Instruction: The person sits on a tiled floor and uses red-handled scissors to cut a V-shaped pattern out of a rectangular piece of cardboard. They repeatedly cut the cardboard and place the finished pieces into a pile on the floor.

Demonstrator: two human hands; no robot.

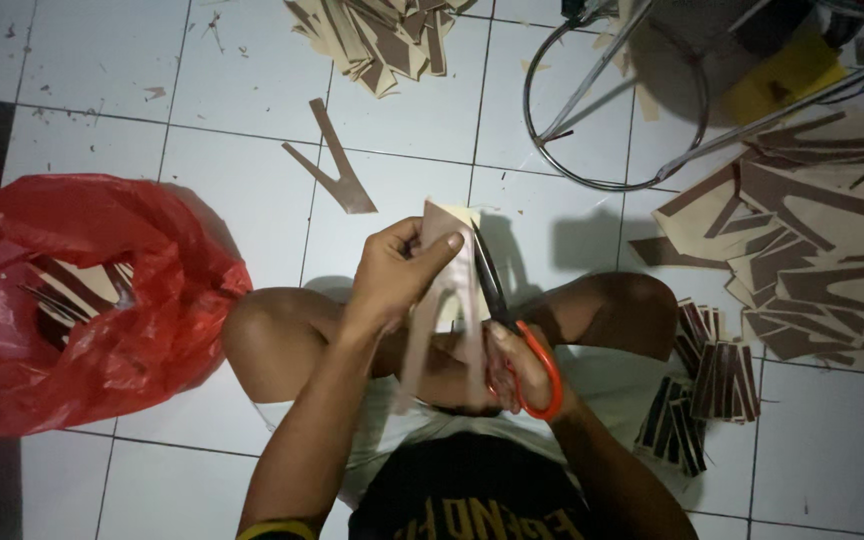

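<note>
My left hand [394,272] pinches the top of a tan and brown cardboard piece [445,262] held upright over my crossed legs. In my right hand [514,365] are scissors [495,296] with orange-red handles; their dark blades point up along the right edge of the piece, cutting into it. A strip of the piece hangs down between my hands.
A red plastic bag [82,300] with cut strips lies at left. Piles of tan and brown cut pieces sit at right [802,240] and top [382,35]. Small stacks [707,375] rest by my right knee. A metal stool base [612,95] stands at top right. A loose offcut [337,165] lies on the white tiles.
</note>
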